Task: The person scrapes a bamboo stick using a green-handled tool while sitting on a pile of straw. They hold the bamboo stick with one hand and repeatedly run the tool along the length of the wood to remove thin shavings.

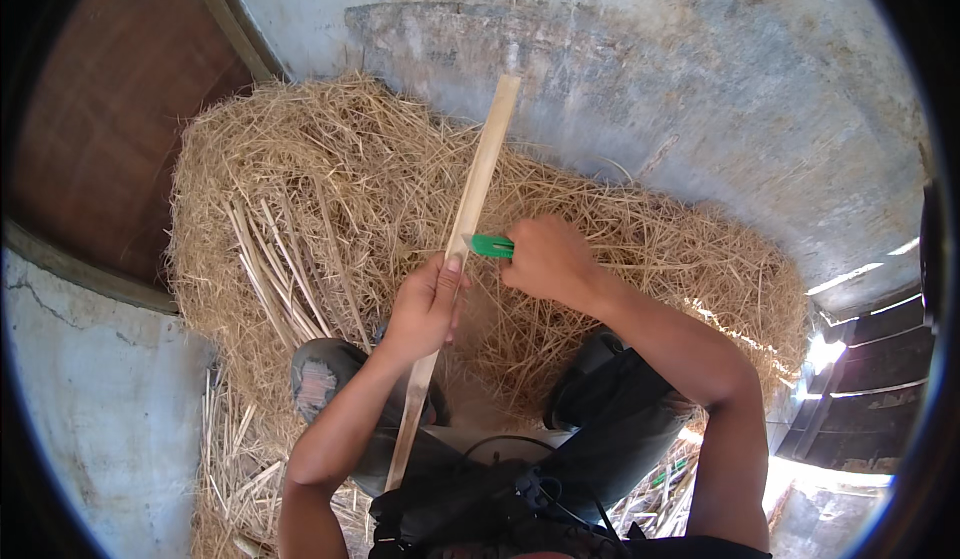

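I see the left hand [425, 309] grasping a long, pale, flat wooden strip [485, 164] over golden straw [300, 149]; the right hand [553, 259] clenches a slim green cutter [490, 247]. Strip: probably light, stiff; grip edges.

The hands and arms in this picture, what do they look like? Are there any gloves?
No gloves: the left hand and right hand are bare. Both forearms are bare too, with no watch or bracelet showing. A black sleeve shows high on the right arm.

Thin sticks [285, 274] on heaped straw [330, 139]
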Tool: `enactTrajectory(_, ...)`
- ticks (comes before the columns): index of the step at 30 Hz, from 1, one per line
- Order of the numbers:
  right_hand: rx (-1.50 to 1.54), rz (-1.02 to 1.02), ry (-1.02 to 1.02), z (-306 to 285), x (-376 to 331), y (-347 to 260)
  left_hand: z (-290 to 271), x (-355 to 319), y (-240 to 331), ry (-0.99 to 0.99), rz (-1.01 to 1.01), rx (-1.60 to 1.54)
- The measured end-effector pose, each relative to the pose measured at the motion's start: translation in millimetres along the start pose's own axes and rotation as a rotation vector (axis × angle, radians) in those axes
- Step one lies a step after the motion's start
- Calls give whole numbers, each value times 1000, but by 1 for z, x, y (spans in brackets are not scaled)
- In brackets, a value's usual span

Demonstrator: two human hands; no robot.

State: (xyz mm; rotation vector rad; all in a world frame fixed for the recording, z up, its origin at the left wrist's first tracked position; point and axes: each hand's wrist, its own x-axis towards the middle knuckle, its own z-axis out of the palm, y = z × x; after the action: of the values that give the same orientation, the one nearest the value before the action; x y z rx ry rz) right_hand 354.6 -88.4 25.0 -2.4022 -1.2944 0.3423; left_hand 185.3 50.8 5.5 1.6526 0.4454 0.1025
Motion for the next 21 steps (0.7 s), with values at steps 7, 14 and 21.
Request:
enactTrajectory(7, -75, -16, 26, 6, 20, 6, -1, 4, -22, 96, 123, 214)
enactTrajectory(14, 265, 472, 186, -41, 66, 86, 13, -26, -16, -39, 115, 246)
enactTrajectory(21, 235, 482, 356, -65, 33, 129, 4, -30, -16, 35, 66, 284)
